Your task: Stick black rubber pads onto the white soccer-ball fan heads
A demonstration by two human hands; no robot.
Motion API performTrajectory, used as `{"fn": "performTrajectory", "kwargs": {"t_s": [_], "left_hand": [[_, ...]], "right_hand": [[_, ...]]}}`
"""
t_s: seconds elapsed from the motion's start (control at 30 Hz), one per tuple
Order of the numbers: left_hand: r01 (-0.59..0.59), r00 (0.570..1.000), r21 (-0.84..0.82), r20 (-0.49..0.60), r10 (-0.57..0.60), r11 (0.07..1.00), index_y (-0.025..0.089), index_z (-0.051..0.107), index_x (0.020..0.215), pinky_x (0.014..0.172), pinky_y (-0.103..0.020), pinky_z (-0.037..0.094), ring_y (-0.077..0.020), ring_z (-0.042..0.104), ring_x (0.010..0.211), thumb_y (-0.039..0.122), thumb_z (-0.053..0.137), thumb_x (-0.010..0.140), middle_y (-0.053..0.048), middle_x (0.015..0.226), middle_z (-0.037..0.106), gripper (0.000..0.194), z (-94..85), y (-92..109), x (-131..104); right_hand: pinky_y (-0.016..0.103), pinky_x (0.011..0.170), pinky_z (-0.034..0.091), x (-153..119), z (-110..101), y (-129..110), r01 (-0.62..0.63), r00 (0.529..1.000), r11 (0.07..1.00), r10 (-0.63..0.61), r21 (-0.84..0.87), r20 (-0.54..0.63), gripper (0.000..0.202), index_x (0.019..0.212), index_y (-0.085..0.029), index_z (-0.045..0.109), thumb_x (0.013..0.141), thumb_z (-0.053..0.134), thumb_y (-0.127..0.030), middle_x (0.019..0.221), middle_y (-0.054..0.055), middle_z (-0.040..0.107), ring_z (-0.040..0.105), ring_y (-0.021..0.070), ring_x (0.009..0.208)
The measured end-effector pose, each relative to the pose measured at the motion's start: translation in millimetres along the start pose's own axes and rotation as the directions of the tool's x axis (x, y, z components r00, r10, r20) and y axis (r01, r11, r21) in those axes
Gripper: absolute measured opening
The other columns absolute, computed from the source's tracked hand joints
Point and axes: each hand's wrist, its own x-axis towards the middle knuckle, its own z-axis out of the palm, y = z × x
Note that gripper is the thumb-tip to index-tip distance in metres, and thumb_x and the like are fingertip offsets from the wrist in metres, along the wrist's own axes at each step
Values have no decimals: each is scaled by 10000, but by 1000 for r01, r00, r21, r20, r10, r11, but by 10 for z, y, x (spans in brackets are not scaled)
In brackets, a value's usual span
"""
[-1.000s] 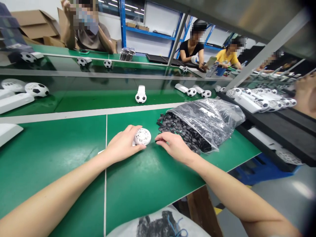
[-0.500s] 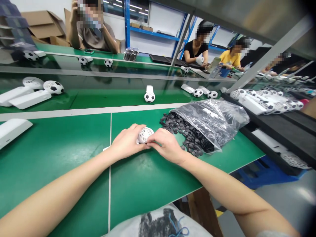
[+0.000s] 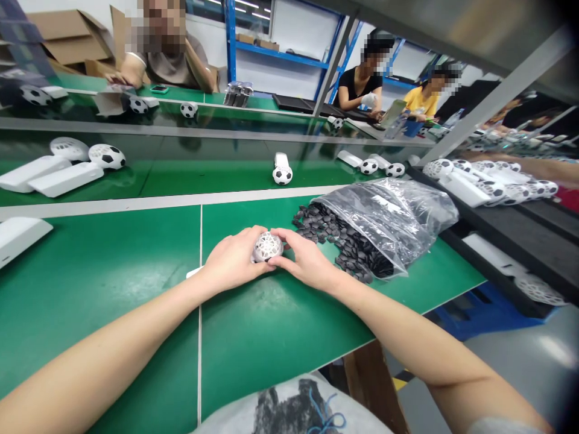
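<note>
Between my two hands is a white ball-shaped part (image 3: 268, 246) with an openwork pattern and a dark patch low on its front. My left hand (image 3: 234, 255) wraps round its left side, and a white handle end shows beyond the wrist. My right hand (image 3: 302, 259) grips the ball's right side, fingers at the top and thumb at the lower front. Just right of my hands, small black pieces (image 3: 362, 256) spill from a clear plastic bag (image 3: 398, 211) onto the green table (image 3: 271, 337).
White devices with football heads (image 3: 106, 157) lie at the left, and another (image 3: 283, 175) stands on the belt. More fill a black tray (image 3: 511, 229) at the right. A white casing (image 3: 22, 238) lies at the left edge. Several people sit across the line.
My right hand's fingers have spread from a pinch at the ball's front to round its right side. Devices on the belt have shifted slightly right. The person opposite has lowered one hand.
</note>
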Motion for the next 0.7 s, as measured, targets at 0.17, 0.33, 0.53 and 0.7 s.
{"fn": "performTrajectory", "kwargs": {"t_s": [0.17, 0.33, 0.53, 0.7], "left_hand": [[-44, 999, 57, -24, 46, 997, 237, 435, 1094, 670, -318, 420, -243, 573, 882, 511, 498, 740, -31, 1024, 584, 452, 19, -6, 9], [-35, 999, 47, -5, 35, 998, 237, 424, 1137, 730, -350, 424, -250, 562, 915, 519, 494, 737, -36, 1088, 569, 495, 19, -7, 0], [-17, 998, 11, 64, 16, 1000, 260, 415, 1175, 827, -345, 404, -242, 537, 992, 358, 572, 663, -22, 1172, 540, 544, -28, -88, 30], [-56, 994, 82, 94, 49, 995, 287, 359, 1253, 854, -344, 392, -244, 521, 1041, 229, 479, 680, 5, 1252, 491, 588, -66, -161, 50]], "right_hand": [[377, 916, 414, -33, 100, -8, 43, 996, 997, -48, -69, -75, 433, 1184, -145, 422, 800, 541, -306, 1171, 126, 524, 497, 209, 1079], [338, 871, 439, 14, 33, 57, -8, 997, 997, 14, 71, -82, 362, 1123, -153, 476, 801, 538, -305, 1114, 99, 559, 529, 179, 1021], [285, 715, 451, 15, -362, 365, -154, 983, 977, 136, -145, -122, 122, 811, -155, 640, 774, 572, -249, 822, 43, 592, 554, 125, 724], [297, 761, 425, -15, -389, 446, -138, 988, 933, 152, -333, 14, 131, 833, -165, 661, 754, 606, -254, 821, 55, 586, 539, 155, 805]]}}
